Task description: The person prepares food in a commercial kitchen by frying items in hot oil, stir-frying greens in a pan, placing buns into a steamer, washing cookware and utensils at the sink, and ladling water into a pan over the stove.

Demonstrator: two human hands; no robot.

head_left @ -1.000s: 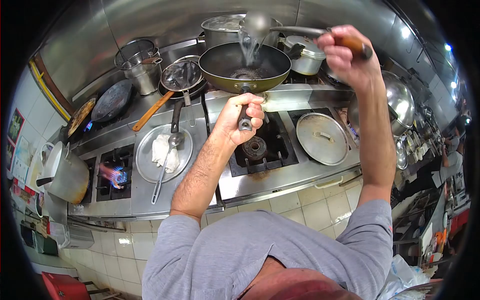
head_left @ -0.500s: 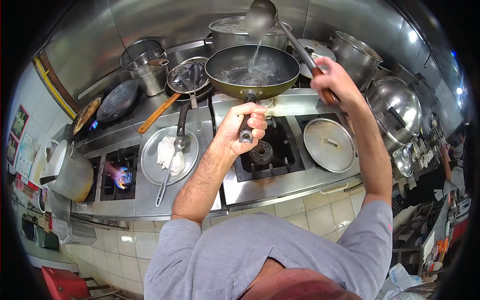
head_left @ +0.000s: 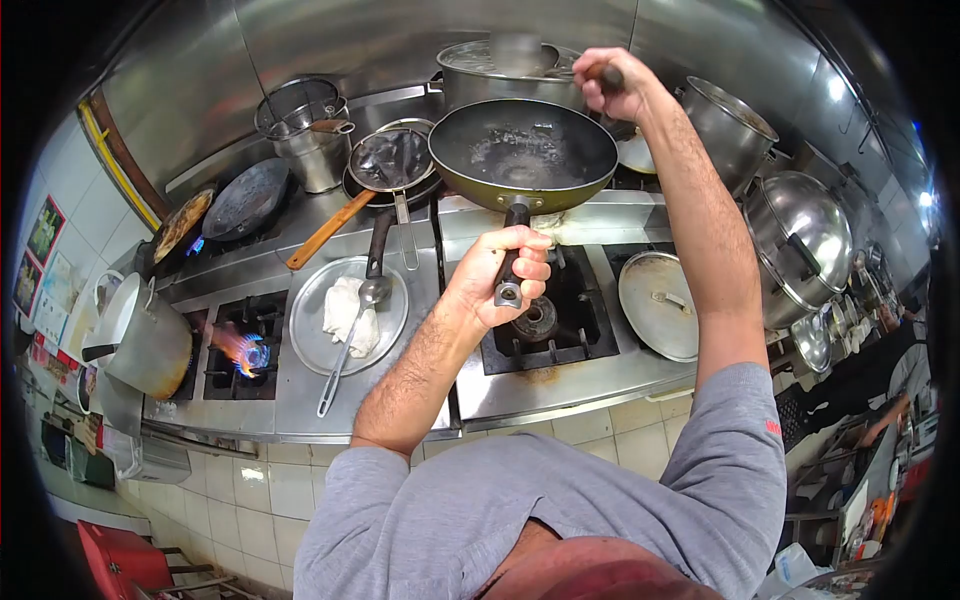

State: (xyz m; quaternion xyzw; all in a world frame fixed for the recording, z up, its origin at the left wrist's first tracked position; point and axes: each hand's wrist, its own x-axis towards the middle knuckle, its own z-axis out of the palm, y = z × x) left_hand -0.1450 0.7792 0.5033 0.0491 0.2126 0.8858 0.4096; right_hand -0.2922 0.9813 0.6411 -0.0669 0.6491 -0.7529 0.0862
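Note:
My left hand (head_left: 492, 282) is wrapped around the black handle of a deep frying pan (head_left: 572, 150), dark inside and olive outside. A little clear liquid lies in the pan, which is held up above the stove. Farther back and to the right, my right hand (head_left: 628, 88) grips the dark wooden handle of a ladle (head_left: 516, 52). The ladle's bowl is blurred by motion, at the mouth of a large steel pot (head_left: 470, 88) behind the pan. Whether the bowl touches the pot's contents I cannot tell.
Below the pan is an unlit burner (head_left: 533, 320). A flat lid (head_left: 655, 320) lies to its right. On the left, a burner flame (head_left: 245, 355) burns near a tall pot (head_left: 148, 335). A spoon (head_left: 348, 345) and white cloth rest on a round lid (head_left: 310, 310). Strainers (head_left: 385, 160) sit behind.
The ladle has swung from above the pan, where it was pouring liquid, back to the large pot. My right hand moved up and left. The stream into the pan has stopped.

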